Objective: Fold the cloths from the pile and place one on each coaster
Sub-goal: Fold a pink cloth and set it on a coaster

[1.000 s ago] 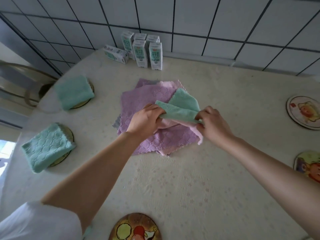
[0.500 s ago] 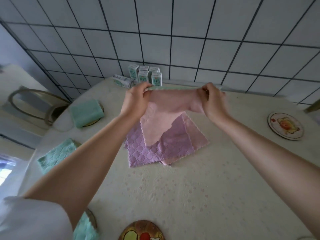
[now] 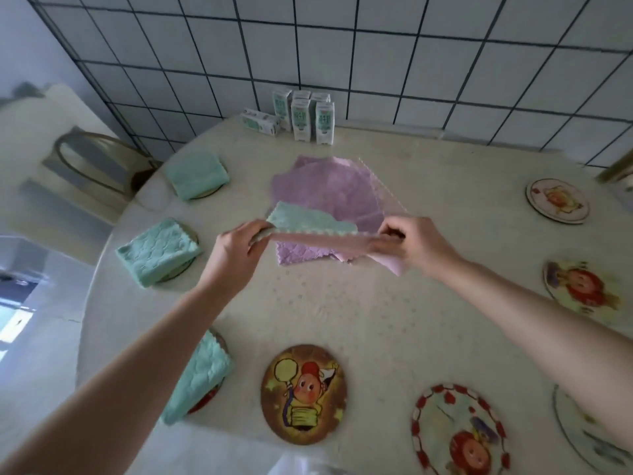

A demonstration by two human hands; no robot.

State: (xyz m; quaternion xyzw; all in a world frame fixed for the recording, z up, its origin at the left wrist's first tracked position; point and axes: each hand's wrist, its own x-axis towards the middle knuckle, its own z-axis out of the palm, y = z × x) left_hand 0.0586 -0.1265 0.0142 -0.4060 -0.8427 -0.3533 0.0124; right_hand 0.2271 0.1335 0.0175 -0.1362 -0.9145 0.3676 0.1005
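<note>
My left hand (image 3: 236,248) and my right hand (image 3: 416,243) pinch the two ends of a cloth (image 3: 315,226) that is green on one side and pink on the other, stretched flat just above the table. Behind and under it lies the pile of purple and pink cloths (image 3: 329,190). Three folded green cloths sit on coasters along the left: far (image 3: 195,174), middle (image 3: 157,250) and near (image 3: 198,375). Bare picture coasters lie at the front (image 3: 303,392), front right (image 3: 459,433), right (image 3: 582,286) and far right (image 3: 556,200).
Several milk cartons (image 3: 303,116) stand at the table's back edge against the tiled wall. A chair (image 3: 99,159) stands beyond the table's left edge. Another round plate-like piece (image 3: 579,437) shows partly under my right forearm.
The cloth was lifted high off the pile and spread between both hands; now it has come down and towards me, held taut and low near the pile's front edge.
</note>
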